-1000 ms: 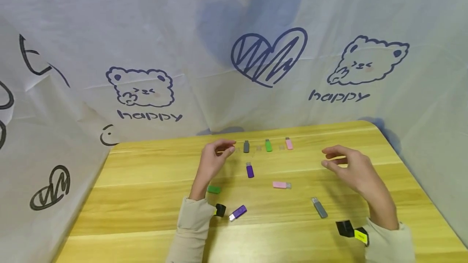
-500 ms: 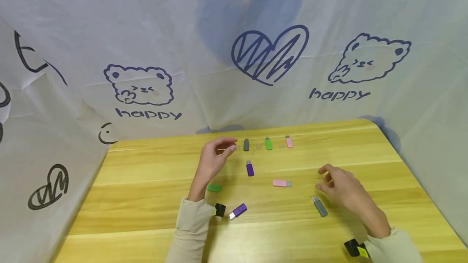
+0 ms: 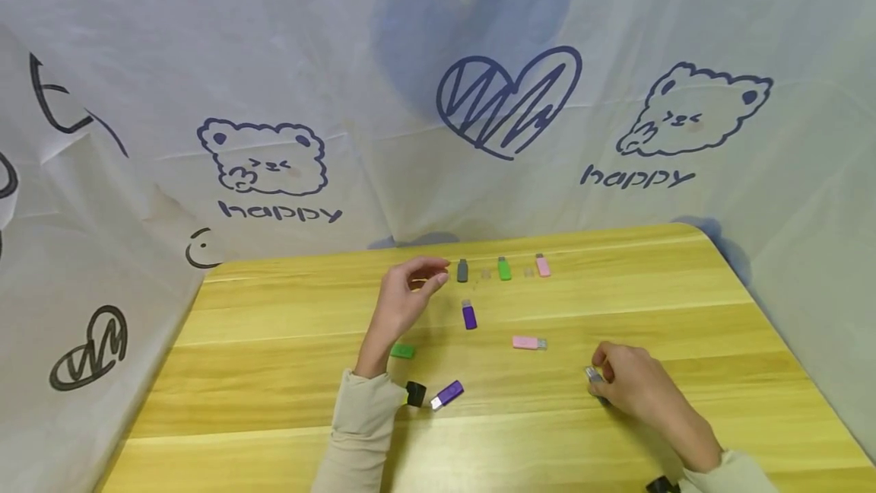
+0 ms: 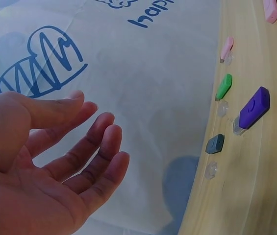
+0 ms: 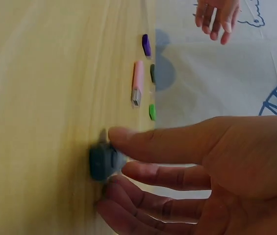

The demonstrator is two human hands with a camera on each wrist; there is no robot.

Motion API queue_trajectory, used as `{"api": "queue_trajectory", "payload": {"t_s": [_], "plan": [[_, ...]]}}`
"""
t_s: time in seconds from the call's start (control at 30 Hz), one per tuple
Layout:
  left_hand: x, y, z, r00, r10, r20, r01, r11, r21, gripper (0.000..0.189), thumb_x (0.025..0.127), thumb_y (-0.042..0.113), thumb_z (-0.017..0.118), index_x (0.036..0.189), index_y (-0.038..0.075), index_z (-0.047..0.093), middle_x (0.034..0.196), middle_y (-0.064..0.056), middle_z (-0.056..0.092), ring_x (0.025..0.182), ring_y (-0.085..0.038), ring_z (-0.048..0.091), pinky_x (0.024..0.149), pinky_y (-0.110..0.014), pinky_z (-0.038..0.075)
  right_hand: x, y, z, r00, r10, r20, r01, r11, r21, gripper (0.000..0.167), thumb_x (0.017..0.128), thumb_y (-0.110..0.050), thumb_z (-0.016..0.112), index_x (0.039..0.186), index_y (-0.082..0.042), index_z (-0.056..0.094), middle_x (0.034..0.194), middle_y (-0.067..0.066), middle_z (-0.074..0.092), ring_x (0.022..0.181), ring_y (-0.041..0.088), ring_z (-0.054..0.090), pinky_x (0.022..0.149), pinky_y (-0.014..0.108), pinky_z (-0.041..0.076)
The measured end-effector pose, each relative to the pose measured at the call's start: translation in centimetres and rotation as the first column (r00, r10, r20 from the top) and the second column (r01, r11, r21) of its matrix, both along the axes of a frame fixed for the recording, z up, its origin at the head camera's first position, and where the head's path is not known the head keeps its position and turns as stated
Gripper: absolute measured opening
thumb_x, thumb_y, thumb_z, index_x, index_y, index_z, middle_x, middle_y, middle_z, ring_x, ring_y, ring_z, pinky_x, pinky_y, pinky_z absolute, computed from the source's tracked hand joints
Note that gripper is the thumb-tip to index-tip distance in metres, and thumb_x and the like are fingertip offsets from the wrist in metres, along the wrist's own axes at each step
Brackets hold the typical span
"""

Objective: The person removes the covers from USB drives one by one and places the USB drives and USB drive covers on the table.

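My right hand (image 3: pixel 636 383) is low over the table's right side, pinching a grey USB flash drive (image 3: pixel 594 375) between thumb and fingers. In the right wrist view the thumb lies against this slightly blurred grey drive (image 5: pixel 100 164), and the fingers partly surround it. My left hand (image 3: pixel 405 299) hovers near the back row, fingers loosely bent, holding nothing. Just right of its fingertips lies another grey drive (image 3: pixel 462 271), then a green one (image 3: pixel 504 268) and a pink one (image 3: pixel 543 265). A purple drive (image 3: pixel 468 316) lies in front of that row.
Small clear pieces (image 3: pixel 486 274) lie between the drives at the back. Nearer me are a pink drive (image 3: pixel 527 342), a green one (image 3: pixel 402 351) partly behind the left wrist, and a purple one (image 3: pixel 448 395). A printed cloth (image 3: pixel 383 196) hangs behind the wooden table (image 3: pixel 260 371).
My right hand has come down and toward me from above the table's right side, and its fingers have closed on the grey USB flash drive. The left hand has barely moved.
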State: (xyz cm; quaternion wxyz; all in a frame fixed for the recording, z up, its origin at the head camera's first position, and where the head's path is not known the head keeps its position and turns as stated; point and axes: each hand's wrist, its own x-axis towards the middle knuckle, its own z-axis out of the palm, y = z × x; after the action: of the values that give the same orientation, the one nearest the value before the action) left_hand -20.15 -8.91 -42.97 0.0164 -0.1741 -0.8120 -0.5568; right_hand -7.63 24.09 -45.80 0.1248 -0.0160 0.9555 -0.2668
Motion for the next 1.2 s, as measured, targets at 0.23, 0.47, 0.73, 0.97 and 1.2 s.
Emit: {"api": "queue_trajectory", "payload": {"t_s": [0.23,0.47,0.73,0.97,1.2], "plan": [[0.2,0.3,0.2,1.0,-0.02,-0.005,0.02,1.0,-0.015,0.019,0.1,0.008,0.069,0.117,0.004,0.074,0.114,-0.012,0.073,0.105,-0.028,0.069,0.095,-0.045,0.056,0.1,-0.1,-0.4,1.0,-0.02,-0.011,0.02,1.0,-0.014,0.016,0.087,-0.004,0.079,0.098,-0.004,0.067,0.082,0.001,0.06,0.071,0.018,0.053,0.063,0.036,0.048],[0.3,0.6,0.2,0.999,-0.036,-0.012,0.036,0.999,-0.013,0.021,0.099,0.008,0.069,0.118,0.001,0.074,0.115,-0.011,0.073,0.106,-0.027,0.069,0.095,-0.043,0.056,-0.1,-0.1,0.1,0.996,-0.004,-0.091,-0.002,0.998,-0.057,0.02,0.085,-0.001,0.081,0.091,-0.008,0.063,0.077,-0.002,0.055,0.068,0.015,0.049,0.058,0.029,0.041],[0.6,1.0,0.2,0.997,-0.08,-0.014,0.08,0.997,-0.009,0.02,0.1,0.008,0.068,0.118,0.003,0.074,0.116,-0.015,0.072,0.107,-0.029,0.069,0.097,-0.045,0.055,-1.9,-1.2,2.4,0.962,0.019,-0.272,-0.061,0.987,-0.147,0.018,0.088,0.007,0.073,0.098,-0.005,0.063,0.085,0.0,0.061,0.076,0.013,0.058,0.062,0.029,0.051],[0.8,1.4,0.3,0.995,-0.1,-0.015,0.1,0.995,0.002,0.02,0.1,0.008,0.068,0.119,0.002,0.073,0.116,-0.015,0.072,0.108,-0.029,0.068,0.098,-0.048,0.054,-4.0,-3.3,4.5,0.942,-0.022,-0.335,-0.06,0.97,-0.234,0.016,0.092,0.005,0.071,0.102,-0.001,0.061,0.09,0.007,0.065,0.078,0.018,0.059,0.065,0.029,0.052],[1.0,1.5,0.5,0.993,-0.111,-0.035,0.112,0.994,0.018,0.019,0.1,0.009,0.068,0.117,0.004,0.075,0.114,-0.01,0.073,0.106,-0.027,0.069,0.097,-0.049,0.054,-5.6,-5.4,5.9,0.914,-0.068,-0.399,-0.079,0.937,-0.341,0.017,0.095,0.004,0.07,0.11,0.001,0.063,0.096,0.011,0.067,0.083,0.023,0.062,0.076,0.039,0.057]]}}
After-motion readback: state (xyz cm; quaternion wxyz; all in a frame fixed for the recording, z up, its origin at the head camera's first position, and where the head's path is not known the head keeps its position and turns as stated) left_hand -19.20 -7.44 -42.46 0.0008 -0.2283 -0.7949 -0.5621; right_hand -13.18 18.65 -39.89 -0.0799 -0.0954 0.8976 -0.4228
